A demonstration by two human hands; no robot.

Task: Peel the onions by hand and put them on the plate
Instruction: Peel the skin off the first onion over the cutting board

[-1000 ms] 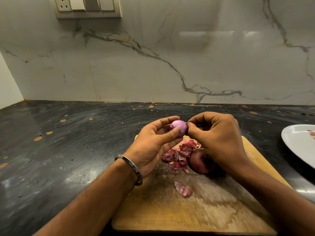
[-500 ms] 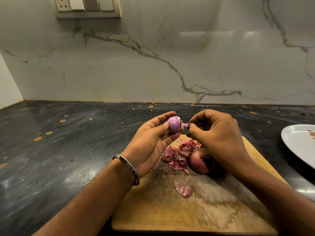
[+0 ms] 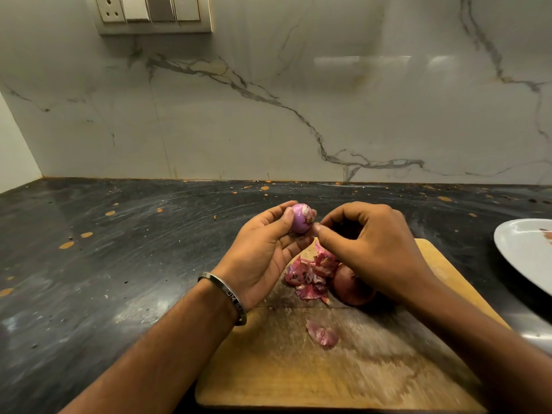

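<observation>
The left hand (image 3: 263,249) holds a small, glossy purple onion (image 3: 301,218) between thumb and fingertips, above the bench (image 3: 119,264). The right hand (image 3: 367,243) pinches at its torn tip, fingers curled. Below, on the worn wooden board (image 3: 343,369), lie papery pink skins (image 3: 310,273) and an unpeeled onion (image 3: 349,288). A smooth white plate (image 3: 522,249) sits at the right.

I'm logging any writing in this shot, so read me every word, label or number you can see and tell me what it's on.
"OM SA": engraved on the metal bracelet on the left wrist; the rest of the letters curve out of sight.
Socket and switch plate on the wall: no readable marking.
Plate, cutting board, onions: no text.
</observation>
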